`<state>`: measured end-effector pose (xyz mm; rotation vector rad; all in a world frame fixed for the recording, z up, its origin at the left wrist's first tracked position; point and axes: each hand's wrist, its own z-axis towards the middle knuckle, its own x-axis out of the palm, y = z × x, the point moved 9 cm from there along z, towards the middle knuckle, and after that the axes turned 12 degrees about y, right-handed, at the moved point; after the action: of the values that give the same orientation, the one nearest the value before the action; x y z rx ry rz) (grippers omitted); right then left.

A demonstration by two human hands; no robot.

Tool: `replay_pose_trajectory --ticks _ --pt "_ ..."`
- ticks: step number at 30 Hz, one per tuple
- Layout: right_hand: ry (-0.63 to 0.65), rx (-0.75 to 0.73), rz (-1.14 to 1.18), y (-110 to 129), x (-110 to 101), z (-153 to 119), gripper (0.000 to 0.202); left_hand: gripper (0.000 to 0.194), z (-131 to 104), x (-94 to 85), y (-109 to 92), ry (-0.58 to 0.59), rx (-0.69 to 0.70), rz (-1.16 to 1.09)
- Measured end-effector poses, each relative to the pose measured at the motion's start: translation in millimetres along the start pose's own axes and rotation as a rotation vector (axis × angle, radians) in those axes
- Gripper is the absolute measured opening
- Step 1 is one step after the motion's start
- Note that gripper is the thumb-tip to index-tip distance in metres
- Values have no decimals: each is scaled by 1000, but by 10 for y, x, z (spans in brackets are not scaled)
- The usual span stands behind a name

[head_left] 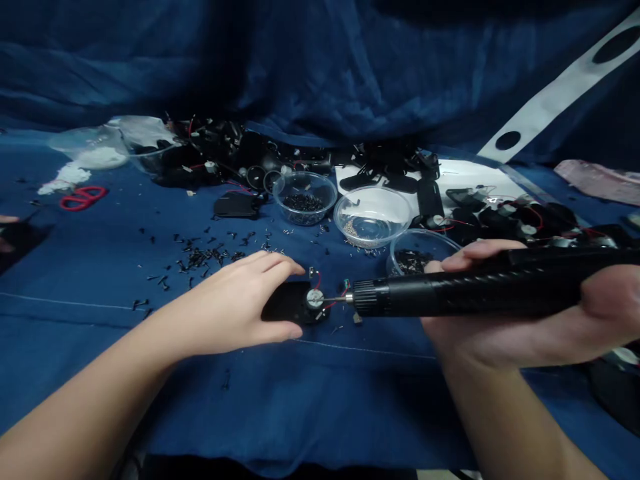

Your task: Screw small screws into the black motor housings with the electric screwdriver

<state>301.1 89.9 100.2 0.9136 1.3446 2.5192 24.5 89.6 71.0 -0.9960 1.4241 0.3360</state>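
Note:
A flat black plastic part (287, 302) lies on the blue cloth, with a small round white-and-silver component (315, 299) and thin red wires at its right end. My left hand (245, 303) grips this part between thumb and fingers, palm down. Wrapped round a black electric screwdriver (430, 293) is my right hand (493, 327), which holds the tool nearly level. The screwdriver's thin metal bit points left and its tip meets the round component.
Loose black screws (200, 259) lie beyond my left hand. Clear tubs (305, 199) with small screws, red scissors (83, 198), white material (73, 175) and piles of black wired parts (525, 217) stand behind. Part of another person's hand (7, 233) shows at the left edge.

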Motion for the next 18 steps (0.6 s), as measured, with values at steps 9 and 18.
replay_pose_trajectory --ticks 9,18 --pt "121 19 2 -13 79 -147 55 12 -125 -185 -280 -133 176 -2" --pt "345 -37 -15 -33 232 -238 57 19 -6 -67 -276 -117 220 8"
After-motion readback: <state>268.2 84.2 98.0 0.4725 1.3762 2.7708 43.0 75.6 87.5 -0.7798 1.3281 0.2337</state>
